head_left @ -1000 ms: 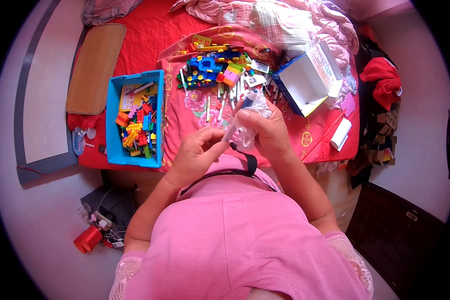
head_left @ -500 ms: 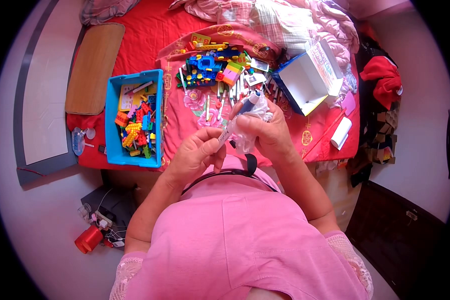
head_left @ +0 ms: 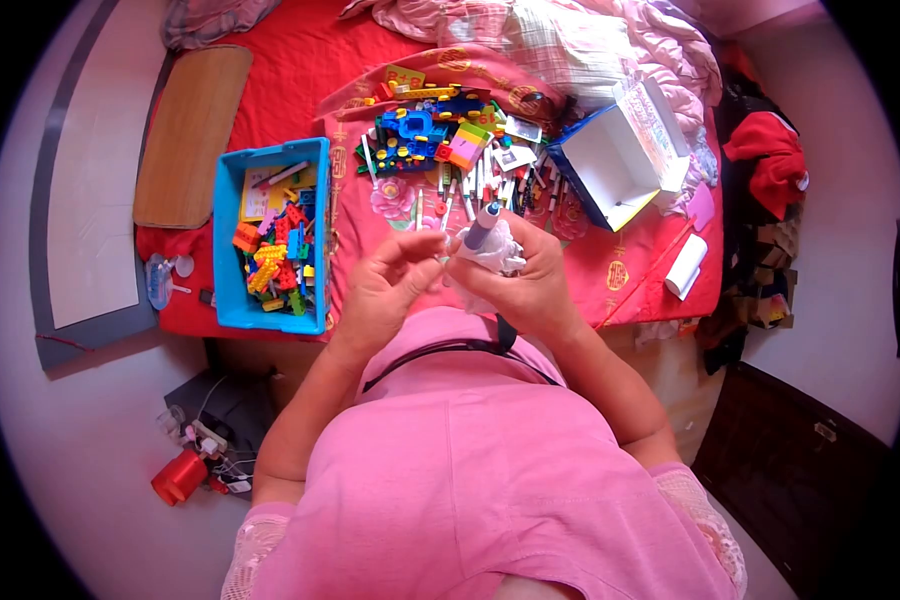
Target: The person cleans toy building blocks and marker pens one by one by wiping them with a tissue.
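My right hand [head_left: 525,275] is closed around a crumpled clear plastic bag [head_left: 503,254] and a marker pen [head_left: 482,228], whose blue end points up and away from me. Just beside it, my left hand [head_left: 392,285] has its thumb and fingers slightly apart, with nothing clearly seen between them. Past both hands lies a pile of loose marker pens [head_left: 485,178] on the red bedspread. Blue toy building pieces [head_left: 410,125] and a pink, orange and green block piece [head_left: 467,145] lie among them.
A blue bin [head_left: 232,285] of colourful building bricks stands at the left. To the right an open white-and-blue box [head_left: 610,180] lies tilted. A wooden board [head_left: 192,135] rests at the far left, a white roll-like object [head_left: 685,268] near the right edge, and bedding [head_left: 570,40] behind.
My left hand has let go of the pale marker barrel it was pinching, and its fingers have spread. The marker and bag in my right hand have tilted and moved slightly toward me.
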`<action>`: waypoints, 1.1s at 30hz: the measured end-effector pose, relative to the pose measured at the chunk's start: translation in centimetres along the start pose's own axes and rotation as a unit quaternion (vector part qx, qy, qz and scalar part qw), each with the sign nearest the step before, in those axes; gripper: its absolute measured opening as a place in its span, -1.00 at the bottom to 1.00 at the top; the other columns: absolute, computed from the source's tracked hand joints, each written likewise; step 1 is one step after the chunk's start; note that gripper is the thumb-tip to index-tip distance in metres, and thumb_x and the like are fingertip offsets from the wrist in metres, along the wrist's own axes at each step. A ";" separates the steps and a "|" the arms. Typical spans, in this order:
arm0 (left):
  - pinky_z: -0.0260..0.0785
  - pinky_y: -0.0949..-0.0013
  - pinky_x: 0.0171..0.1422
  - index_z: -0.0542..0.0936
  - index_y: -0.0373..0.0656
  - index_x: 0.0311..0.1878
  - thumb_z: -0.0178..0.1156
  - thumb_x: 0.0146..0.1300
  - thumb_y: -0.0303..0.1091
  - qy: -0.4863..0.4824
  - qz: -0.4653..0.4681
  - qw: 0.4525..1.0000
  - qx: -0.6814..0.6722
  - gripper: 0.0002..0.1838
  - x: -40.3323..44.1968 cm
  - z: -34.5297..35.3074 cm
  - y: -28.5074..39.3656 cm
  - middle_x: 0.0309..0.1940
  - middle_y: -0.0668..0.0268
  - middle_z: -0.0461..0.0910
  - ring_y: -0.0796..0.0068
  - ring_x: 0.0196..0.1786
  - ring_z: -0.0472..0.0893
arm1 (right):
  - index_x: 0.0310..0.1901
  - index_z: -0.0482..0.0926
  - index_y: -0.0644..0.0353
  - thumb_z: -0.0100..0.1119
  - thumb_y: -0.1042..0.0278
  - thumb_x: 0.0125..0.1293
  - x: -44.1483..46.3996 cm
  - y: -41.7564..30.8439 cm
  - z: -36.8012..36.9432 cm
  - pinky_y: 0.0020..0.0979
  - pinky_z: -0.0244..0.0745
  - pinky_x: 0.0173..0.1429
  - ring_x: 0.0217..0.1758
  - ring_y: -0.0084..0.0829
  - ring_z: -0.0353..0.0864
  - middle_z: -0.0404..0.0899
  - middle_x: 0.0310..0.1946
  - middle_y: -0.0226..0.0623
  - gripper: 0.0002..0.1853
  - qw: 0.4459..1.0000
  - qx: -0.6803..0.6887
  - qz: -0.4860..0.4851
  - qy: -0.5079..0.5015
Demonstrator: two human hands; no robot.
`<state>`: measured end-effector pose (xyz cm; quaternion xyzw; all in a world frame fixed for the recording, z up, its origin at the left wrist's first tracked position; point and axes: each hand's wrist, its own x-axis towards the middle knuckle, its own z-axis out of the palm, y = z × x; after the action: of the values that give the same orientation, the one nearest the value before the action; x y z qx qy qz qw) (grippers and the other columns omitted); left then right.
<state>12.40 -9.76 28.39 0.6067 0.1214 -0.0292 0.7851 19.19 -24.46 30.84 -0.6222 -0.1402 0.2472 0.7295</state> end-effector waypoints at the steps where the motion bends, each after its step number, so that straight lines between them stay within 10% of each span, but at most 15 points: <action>1: 0.33 0.60 -0.11 0.44 -0.23 0.00 0.12 0.16 -0.45 0.014 0.024 0.999 -0.020 -0.69 0.1 -0.3 0.4 -0.18 0.35 0.46 0.63 -0.15 0.45 | -0.38 0.49 0.22 0.26 0.42 0.03 -0.1 -0.3 0.1 -0.61 0.32 -0.48 -0.51 -0.75 0.41 0.49 -0.56 -0.50 -0.85 1.000 -0.018 -0.004 0.004; 16: 0.34 0.56 -0.37 0.59 -0.22 -0.31 0.26 -0.06 -0.57 0.031 0.323 0.888 0.326 -0.82 0.1 0.9 7.4 -0.44 0.29 0.52 0.58 -0.43 0.50 | -0.43 0.47 0.19 0.29 0.48 -0.14 -0.5 -1.4 -0.5 -0.39 0.31 -0.45 -0.52 -0.32 0.44 0.41 -0.58 -0.29 -0.80 0.948 -0.270 -0.162 -0.038; 33: 0.32 0.63 -0.36 0.49 -0.31 -0.34 0.10 0.11 -0.58 -0.053 0.072 0.990 0.109 -0.96 0.0 -0.1 7.3 -0.40 0.30 0.41 0.64 -0.40 0.45 | -0.51 0.39 0.19 0.27 0.42 -0.14 -0.3 -1.8 -1.8 -0.30 0.28 -0.48 -0.53 -0.23 0.43 0.38 -0.60 -0.24 -0.79 0.923 -0.345 -0.127 -0.112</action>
<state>13.77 -7.78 35.24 0.6931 0.0314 -0.0178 0.7199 20.25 -26.30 32.34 -0.7806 -0.3755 0.1565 0.4746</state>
